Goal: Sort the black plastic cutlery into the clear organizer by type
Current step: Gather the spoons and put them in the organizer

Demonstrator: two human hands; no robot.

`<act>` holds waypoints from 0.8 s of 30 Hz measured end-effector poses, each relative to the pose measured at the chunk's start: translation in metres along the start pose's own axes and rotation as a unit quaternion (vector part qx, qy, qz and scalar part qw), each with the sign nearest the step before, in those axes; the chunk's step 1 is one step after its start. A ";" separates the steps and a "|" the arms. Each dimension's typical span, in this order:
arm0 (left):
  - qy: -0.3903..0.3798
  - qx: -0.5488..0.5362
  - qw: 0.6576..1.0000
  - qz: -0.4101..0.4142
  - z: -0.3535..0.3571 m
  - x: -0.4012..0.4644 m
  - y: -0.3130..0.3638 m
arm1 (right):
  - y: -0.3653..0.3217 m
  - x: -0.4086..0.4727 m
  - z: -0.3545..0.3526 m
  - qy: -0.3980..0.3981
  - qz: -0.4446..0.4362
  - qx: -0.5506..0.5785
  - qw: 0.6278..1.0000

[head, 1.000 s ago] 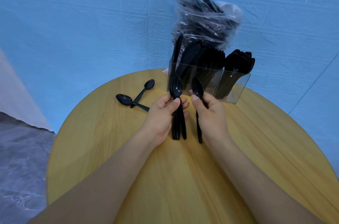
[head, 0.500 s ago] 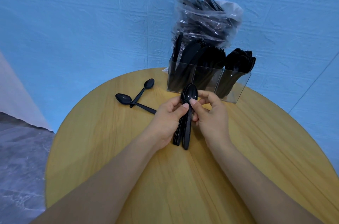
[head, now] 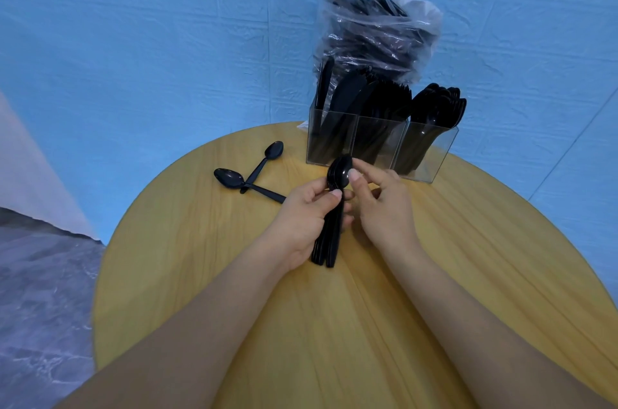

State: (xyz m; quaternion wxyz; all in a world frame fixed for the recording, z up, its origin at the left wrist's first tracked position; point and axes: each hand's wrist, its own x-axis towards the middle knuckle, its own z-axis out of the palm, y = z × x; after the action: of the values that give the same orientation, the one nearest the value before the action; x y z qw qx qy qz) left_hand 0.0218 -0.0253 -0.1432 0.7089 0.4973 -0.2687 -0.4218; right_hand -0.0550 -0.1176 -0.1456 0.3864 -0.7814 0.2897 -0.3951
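My left hand [head: 306, 214] grips a stack of black spoons [head: 334, 228] just in front of the clear organizer [head: 424, 157]. The bowls of the spoons point toward the organizer and the handles stick out below my palm. My right hand [head: 384, 204] has its thumb pressed on the top spoon's bowl, with the fingers curled behind the stack. The organizer's three compartments hold black cutlery: knives on the left, more black cutlery in the middle, spoons on the right. Two loose black spoons [head: 247, 176] lie crossed on the table to the left.
The round wooden table [head: 334, 325] stands against a blue wall. Behind the organizer a clear plastic bag of black cutlery [head: 374, 30] leans on the wall. Grey floor shows at the lower left.
My right hand brought its single spoon over to the stack in my left hand and laid it on top. The right thumb now presses on the top bowl. The loose spoons have not moved.
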 end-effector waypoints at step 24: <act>0.324 -0.021 0.932 0.160 -0.119 -0.005 0.042 | -0.051 0.033 0.123 -0.278 -0.033 -0.298 0.912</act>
State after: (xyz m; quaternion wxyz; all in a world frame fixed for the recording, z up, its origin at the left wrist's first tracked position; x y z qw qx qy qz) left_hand 0.1282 0.0417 -0.1469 0.8261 0.5421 -0.0913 -0.1242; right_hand 0.0733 -0.0689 -0.1379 0.1873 -0.9477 0.2489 -0.0692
